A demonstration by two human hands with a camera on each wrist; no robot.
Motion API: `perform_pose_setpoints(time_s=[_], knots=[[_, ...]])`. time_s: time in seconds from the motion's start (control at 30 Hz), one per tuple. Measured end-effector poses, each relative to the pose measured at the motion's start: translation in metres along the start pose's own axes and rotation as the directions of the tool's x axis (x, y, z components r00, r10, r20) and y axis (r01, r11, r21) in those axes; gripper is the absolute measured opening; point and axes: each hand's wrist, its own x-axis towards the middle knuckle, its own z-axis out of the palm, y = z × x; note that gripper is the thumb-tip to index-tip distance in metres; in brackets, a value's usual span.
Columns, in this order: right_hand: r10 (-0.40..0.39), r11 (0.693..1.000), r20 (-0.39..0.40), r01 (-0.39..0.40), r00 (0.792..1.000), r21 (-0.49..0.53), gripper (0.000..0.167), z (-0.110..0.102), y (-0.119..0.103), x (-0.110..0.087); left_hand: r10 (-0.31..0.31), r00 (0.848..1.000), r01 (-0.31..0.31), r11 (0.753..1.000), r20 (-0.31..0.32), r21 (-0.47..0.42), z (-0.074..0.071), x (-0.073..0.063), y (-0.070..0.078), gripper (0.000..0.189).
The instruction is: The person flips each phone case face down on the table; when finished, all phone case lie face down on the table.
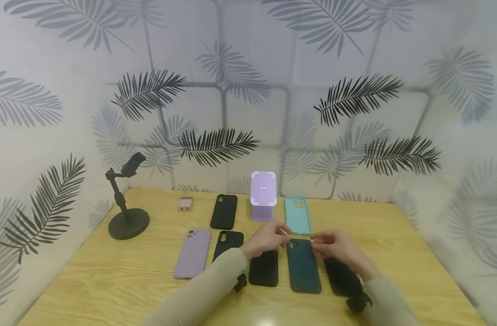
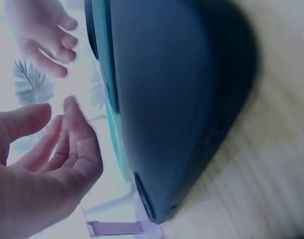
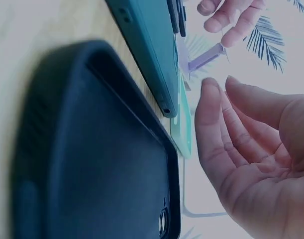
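My left hand [image 1: 267, 237] hovers over the top of a black phone case [image 1: 264, 270], its fingers loosely bent and apart from it. To its right a dark teal phone case [image 1: 304, 268] lies flat, camera cutouts at the far end. Over that case's top right corner is my right hand [image 1: 339, 248], whose wrist covers part of another black case [image 1: 341, 277]. In the right wrist view this black case [image 3: 112, 159] shows its hollow inside. Both wrist views show nothing between the fingers of the left hand [image 2: 52, 169] or the right hand [image 3: 256, 144].
Behind the hands stand a purple phone stand [image 1: 263, 190] and a light turquoise case [image 1: 298, 219]. To the left lie a lilac case [image 1: 193, 254], two black cases [image 1: 224, 212] and a pink charger block [image 1: 185, 203]. A black stand [image 1: 127, 222] occupies the table's left edge.
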Motion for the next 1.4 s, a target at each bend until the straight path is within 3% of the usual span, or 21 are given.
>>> perform_pose_setpoints(time_s=[0.1,0.37,0.67,0.83,0.93,1.17,1.4], knots=[[-0.013,1.000,0.008,0.012,1.000,0.013,0.039,-0.005,0.003,0.005,0.006,0.999,-0.006,1.000,-0.045,-0.006,-0.002,0.010,-0.001,0.025],[0.016,0.993,-0.044,-0.021,0.999,-0.112,0.038,-0.014,0.002,0.025,-0.017,0.991,0.019,1.000,-0.134,0.015,-0.001,0.032,-0.004,0.034],[0.057,0.976,-0.031,-0.062,0.998,-0.209,0.036,-0.013,0.001,0.042,-0.114,0.987,0.114,0.993,-0.114,-0.010,0.002,0.046,-0.010,0.044],[0.109,0.975,-0.013,-0.109,0.994,-0.196,0.037,-0.016,0.006,0.048,-0.130,0.985,0.129,0.992,-0.110,-0.016,0.001,0.053,-0.012,0.050],[0.118,0.977,-0.002,-0.116,0.993,-0.179,0.038,-0.018,0.009,0.051,-0.145,0.984,0.137,0.987,-0.106,-0.079,0.001,0.057,-0.011,0.053],[0.149,0.985,-0.005,-0.149,0.989,-0.085,0.040,-0.017,0.013,0.057,-0.242,0.958,0.205,0.953,-0.152,-0.223,0.008,0.057,-0.003,0.041],[0.176,0.984,-0.003,-0.176,0.984,0.010,0.046,-0.016,0.012,0.060,-0.241,0.951,0.168,0.929,-0.193,-0.331,0.010,0.059,-0.006,0.039]])
